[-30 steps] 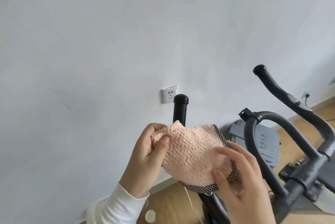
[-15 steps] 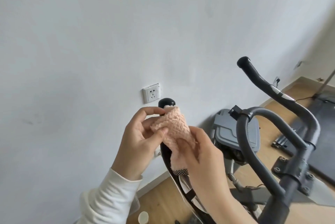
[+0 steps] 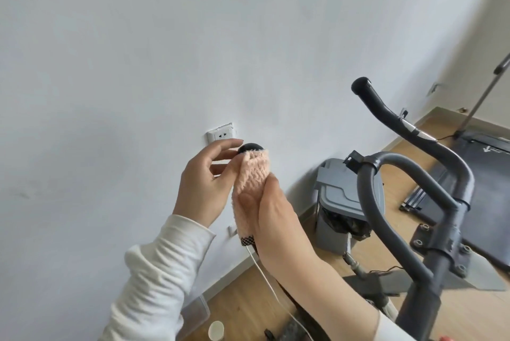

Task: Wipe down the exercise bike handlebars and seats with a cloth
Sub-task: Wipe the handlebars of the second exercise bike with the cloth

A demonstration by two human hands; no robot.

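Head view. The right hand [image 3: 273, 211] is closed around a fluffy peach-pink cloth with a black checked hem [image 3: 249, 189], wrapping it about the upper end of the black left handlebar grip [image 3: 249, 146], whose rounded cap shows just above the cloth. The left hand [image 3: 205, 183] is spread beside the cloth, fingertips touching its edge, gripping nothing. The grey right handlebar [image 3: 408, 131] stands well apart, bare. Risk: a 1-handed hold may let the loose wrap bunch or slide off the cap, leaving the tip unwiped.
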